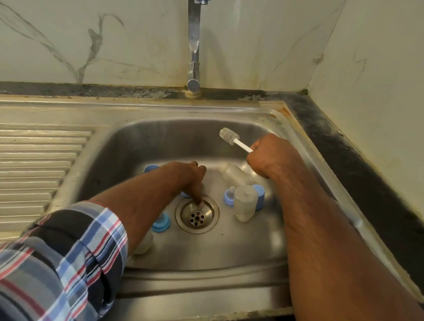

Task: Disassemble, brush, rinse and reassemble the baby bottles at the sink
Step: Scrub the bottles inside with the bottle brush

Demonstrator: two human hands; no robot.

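A stainless steel sink (226, 261) fills the middle of the frame, its ribbed draining board (30, 168) at left, set in a dark, worn counter (350, 150) below marbled wall panels. A chrome tap (194, 39) stands at top centre. The right hand (270, 155), right of centre, keeps a clenched grip on a white bottle brush (233, 139), bristles pointing upper left. The left hand (191, 178) reaches down with fingertips at the drain (197, 216) rim; I cannot tell whether its grip holds anything. Clear bottles (244, 202) and blue rings (161, 223) lie scattered on the basin floor around the drain.
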